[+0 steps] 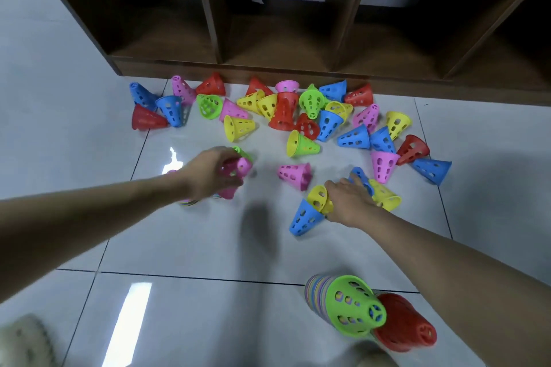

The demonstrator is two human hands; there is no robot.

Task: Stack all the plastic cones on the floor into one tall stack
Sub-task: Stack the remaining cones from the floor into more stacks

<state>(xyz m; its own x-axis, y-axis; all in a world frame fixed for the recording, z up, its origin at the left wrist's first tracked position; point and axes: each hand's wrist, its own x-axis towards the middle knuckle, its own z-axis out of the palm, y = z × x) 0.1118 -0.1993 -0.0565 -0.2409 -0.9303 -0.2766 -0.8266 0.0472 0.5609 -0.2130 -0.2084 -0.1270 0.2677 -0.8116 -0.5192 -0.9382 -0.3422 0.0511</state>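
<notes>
Several perforated plastic cones in red, blue, yellow, green and pink lie scattered on the tiled floor in front of a dark shelf. My left hand [208, 171] grips a pink cone [235, 171] over a short stack whose striped rim [188, 202] shows below my wrist; a green cone [242, 152] peeks out behind my fingers. My right hand [347, 199] reaches onto a cluster of a blue cone [362, 177] and yellow cones [384, 195], fingers over the blue one. A blue cone [305, 219] lies beside my wrist. A tall stack topped by a green cone [354, 305] stands near me.
A second stack of red cones [408, 326] leans beside the green-topped one. The dark wooden shelf unit [268, 68] with open compartments borders the far side. A pale fuzzy object [24, 343] sits at the bottom left corner. Bare tiles lie between my arms.
</notes>
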